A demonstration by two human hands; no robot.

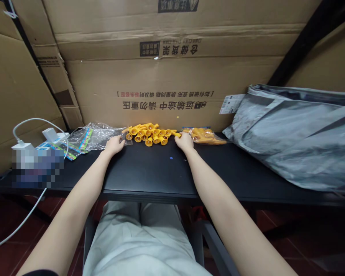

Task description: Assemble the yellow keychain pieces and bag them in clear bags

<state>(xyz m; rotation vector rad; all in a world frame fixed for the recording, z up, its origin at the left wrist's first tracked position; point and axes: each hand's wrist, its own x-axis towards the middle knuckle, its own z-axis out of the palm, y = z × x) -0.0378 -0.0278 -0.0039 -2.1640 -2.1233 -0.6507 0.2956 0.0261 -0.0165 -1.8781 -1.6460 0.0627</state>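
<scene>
A heap of small yellow plastic horns lies on the black table, most with their round open ends facing me. To the left of the heap, my left hand is closed at the edge of a crumpled clear plastic bag. My right hand is at the heap's right end, its fingers closed around one yellow horn; part of that horn is hidden by the fingers. Right beside this hand lies a clear bag filled with yellow horns.
Colourful bag header cards lie at the left, near a white charger with a cable. A large grey bag takes up the table's right side. Cardboard stands behind. The black table's front edge is above my lap.
</scene>
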